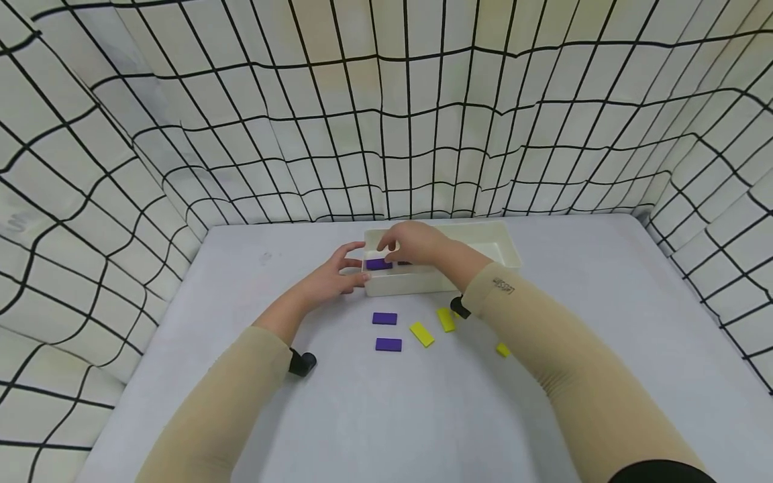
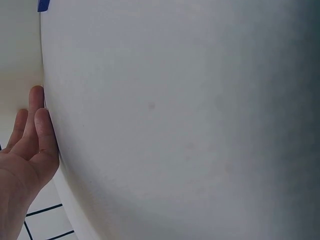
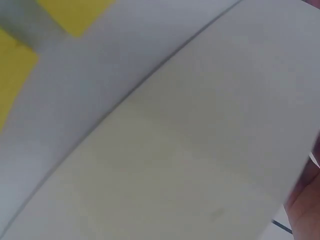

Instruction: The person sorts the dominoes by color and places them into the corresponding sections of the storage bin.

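Note:
A cream rectangular tray (image 1: 417, 284) stands toward the back of the table. My left hand (image 1: 329, 278) is at its left end, fingers spread and extended, fingertips against the outer wall; the left wrist view also shows the fingers (image 2: 35, 125) along the wall. Over the tray's left half, my right hand (image 1: 417, 243) reaches down with loosely bent fingers, a gap showing between them. One fingertip is right at a purple block (image 1: 379, 264) inside the tray. Another purple piece (image 1: 404, 263) is mostly hidden under this hand.
Two purple blocks, one nearer the tray (image 1: 384, 318) and one nearer me (image 1: 388, 345), lie on the white table (image 1: 386, 416). Several yellow blocks (image 1: 421, 334) lie to their right, one partly behind the right forearm. Black netting (image 1: 407, 114) hangs before white walls around the table.

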Available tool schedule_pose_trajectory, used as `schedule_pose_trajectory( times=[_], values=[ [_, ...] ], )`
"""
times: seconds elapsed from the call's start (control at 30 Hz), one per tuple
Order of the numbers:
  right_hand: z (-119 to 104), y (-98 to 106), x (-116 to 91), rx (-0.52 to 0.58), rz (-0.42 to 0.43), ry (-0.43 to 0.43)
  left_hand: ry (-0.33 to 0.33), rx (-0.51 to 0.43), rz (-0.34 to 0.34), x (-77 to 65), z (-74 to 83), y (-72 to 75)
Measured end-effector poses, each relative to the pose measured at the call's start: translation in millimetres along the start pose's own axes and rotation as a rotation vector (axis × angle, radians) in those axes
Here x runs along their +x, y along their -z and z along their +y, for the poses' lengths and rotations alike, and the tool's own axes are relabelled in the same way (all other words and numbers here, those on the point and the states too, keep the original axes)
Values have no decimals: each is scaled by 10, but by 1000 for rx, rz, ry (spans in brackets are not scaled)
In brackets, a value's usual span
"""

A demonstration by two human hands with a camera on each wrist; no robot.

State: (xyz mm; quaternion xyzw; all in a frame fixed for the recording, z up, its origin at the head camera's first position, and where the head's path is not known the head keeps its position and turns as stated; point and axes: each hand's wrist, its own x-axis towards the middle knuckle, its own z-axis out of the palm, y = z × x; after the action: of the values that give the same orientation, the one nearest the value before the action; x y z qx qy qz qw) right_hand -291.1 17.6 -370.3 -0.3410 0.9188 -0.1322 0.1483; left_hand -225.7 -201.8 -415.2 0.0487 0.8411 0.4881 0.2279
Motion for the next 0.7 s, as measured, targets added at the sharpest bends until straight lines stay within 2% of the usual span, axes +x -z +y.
schedule_pose_trajectory(
  times=[0.37, 0.7],
  values=[
    [36, 159, -304, -29, 9, -21, 6, -4, -1, -22, 16, -3],
    [194, 188, -731, -5, 61, 7, -3, -1, -7, -25, 21, -16]
  ],
)
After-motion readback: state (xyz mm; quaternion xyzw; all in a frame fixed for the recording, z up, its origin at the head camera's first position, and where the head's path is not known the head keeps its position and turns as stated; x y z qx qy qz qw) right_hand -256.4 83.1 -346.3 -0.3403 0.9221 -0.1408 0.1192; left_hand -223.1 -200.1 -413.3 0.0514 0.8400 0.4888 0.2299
